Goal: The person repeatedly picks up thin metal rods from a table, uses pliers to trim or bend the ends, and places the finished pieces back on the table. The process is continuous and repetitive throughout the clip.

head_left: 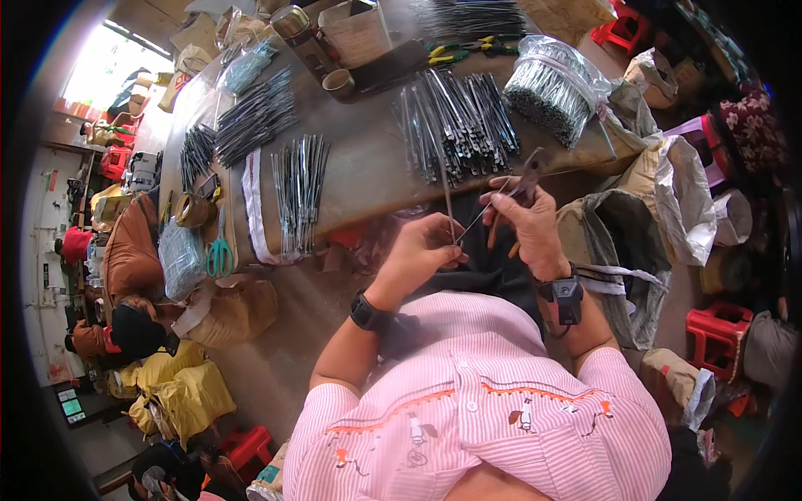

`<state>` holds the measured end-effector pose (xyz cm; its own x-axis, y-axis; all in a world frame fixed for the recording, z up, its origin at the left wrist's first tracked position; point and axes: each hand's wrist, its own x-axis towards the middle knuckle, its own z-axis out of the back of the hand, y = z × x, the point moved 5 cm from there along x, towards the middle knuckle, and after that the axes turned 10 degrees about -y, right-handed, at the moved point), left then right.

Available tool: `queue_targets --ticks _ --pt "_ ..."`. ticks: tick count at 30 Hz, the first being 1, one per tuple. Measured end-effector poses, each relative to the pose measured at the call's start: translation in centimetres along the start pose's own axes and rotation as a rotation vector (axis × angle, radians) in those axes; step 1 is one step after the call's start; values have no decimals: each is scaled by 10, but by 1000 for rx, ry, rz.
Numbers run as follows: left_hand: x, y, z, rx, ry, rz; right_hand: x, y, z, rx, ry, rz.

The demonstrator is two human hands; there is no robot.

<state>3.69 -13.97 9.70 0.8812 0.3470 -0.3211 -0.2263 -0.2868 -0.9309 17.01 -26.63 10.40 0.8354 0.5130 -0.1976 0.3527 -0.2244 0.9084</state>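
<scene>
My left hand point(422, 252) is closed in front of the table's near edge, its fingertips pinching a thin flat metal strip point(445, 190) that points up and away. A fine wire point(474, 224) runs slantwise between those fingertips and the fingers of my right hand point(528, 224). That hand is wrapped round pliers point(530, 174) with dark jaws tilted up to the right and orange-brown handles showing below the fingers. Just beyond both hands lies a wide pile of metal strips point(459, 117). To its right, a thick bundle of thin wires point(553, 92) sits in clear plastic.
Smaller strip piles point(299, 192) lie on the table point(359, 179) at left, by a white zipper tape point(253, 204) and teal-handled scissors point(220, 255). Farther back are a thermos point(294, 29), a cup point(338, 82) and yellow-green pliers point(445, 55). Open sacks point(622, 242) stand at right.
</scene>
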Motion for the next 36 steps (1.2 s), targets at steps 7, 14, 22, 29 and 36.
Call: queue_targets --ticks 7,14,22,29,36 --pt "-5 -8 -14 -29 151 64 2 -21 3 19 85 -159" --pt "-6 -5 -19 -533 101 325 -1 -21 -1 -107 40 -23" --pt "9 35 -13 -418 -123 272 -5 -26 4 -225 43 -25" --pt "8 22 -5 -313 -136 94 -13 -56 35 525 -23 -645" --pt "1 -8 -7 146 -258 -281 -43 -52 35 -19 383 -444"
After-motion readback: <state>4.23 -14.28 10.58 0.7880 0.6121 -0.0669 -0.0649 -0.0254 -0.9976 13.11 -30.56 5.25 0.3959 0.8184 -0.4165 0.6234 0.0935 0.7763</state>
